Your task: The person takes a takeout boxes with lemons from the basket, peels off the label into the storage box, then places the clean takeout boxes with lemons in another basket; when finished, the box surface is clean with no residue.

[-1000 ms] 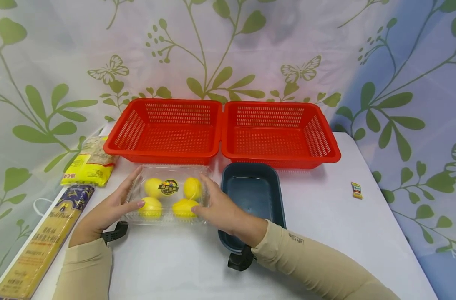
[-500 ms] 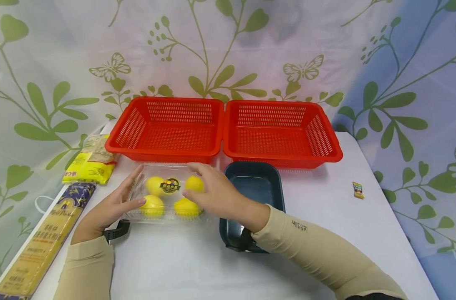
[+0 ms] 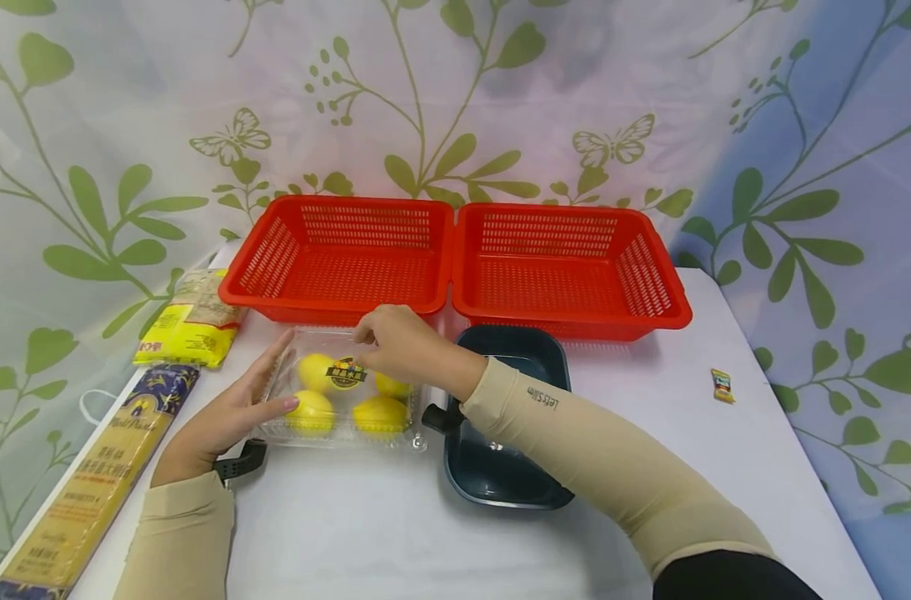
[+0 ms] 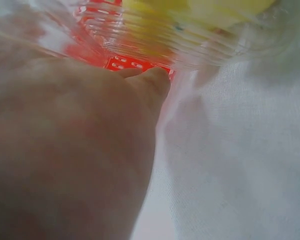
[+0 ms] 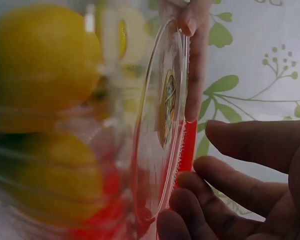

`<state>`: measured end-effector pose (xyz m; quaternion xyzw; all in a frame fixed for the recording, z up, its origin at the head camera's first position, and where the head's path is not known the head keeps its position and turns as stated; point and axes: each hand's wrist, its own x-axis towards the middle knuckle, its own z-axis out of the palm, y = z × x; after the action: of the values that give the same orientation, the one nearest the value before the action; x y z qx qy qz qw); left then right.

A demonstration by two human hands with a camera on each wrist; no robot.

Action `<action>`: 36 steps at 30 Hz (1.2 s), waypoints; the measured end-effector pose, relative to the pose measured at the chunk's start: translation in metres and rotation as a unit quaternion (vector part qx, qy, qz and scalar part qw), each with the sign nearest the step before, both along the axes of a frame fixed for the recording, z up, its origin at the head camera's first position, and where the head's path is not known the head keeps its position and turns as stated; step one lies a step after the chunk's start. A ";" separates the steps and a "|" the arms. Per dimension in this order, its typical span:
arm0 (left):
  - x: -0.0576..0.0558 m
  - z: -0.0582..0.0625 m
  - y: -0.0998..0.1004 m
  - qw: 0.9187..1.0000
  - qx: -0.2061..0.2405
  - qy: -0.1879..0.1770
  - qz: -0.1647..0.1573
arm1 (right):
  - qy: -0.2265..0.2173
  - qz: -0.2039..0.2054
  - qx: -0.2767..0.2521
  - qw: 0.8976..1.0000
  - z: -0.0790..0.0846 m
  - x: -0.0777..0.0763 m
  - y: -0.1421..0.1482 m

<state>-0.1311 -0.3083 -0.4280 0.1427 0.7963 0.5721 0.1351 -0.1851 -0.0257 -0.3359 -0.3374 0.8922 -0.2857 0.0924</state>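
Observation:
A clear plastic fruit box [image 3: 342, 435] with several lemons [image 3: 380, 414] inside stands on the white table, its lid on and a dark round label [image 3: 346, 373] on top. My left hand [image 3: 226, 417] rests against the box's left side, thumb at the front corner and fingers straight along the edge. Above the right rear of the lid, my right hand [image 3: 402, 346] has its fingers loosely bent. In the right wrist view, thumb and fingers stand apart beside the lid [image 5: 157, 170], holding nothing. Whether a fingertip touches it, I cannot tell.
Two red baskets [image 3: 335, 317] [image 3: 575, 327] stand behind the box. A dark blue tub [image 3: 493, 483] lies under my right forearm. At left are a yellow bag [image 3: 192, 333] and a long spaghetti pack [image 3: 95, 483]. A small snack packet [image 3: 722, 386] lies far right.
My right hand has left the right side of the fruit box and moved left and back over its lid. The left hand has kept its place at the left side.

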 end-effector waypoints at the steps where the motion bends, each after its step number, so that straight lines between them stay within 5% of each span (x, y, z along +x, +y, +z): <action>1: 0.000 0.000 0.000 1.000 -0.001 0.000 0.001 | -0.004 0.005 0.009 1.000 0.000 -0.001 -0.002; 17: 0.000 0.000 0.000 1.000 0.007 0.003 -0.007 | 0.031 0.013 0.099 0.994 -0.001 0.007 -0.022; 28: 0.011 0.023 0.015 1.000 0.015 -0.003 -0.006 | 0.072 -0.008 0.126 0.989 -0.007 0.016 -0.024; 36: 0.003 0.007 0.006 1.000 0.016 0.000 -0.009 | 0.091 -0.007 0.107 0.990 -0.012 0.016 -0.025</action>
<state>-0.1276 -0.3027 -0.4207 0.1521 0.7856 0.5837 0.1380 -0.1689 -0.0502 -0.3483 -0.3435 0.9249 -0.1571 0.0446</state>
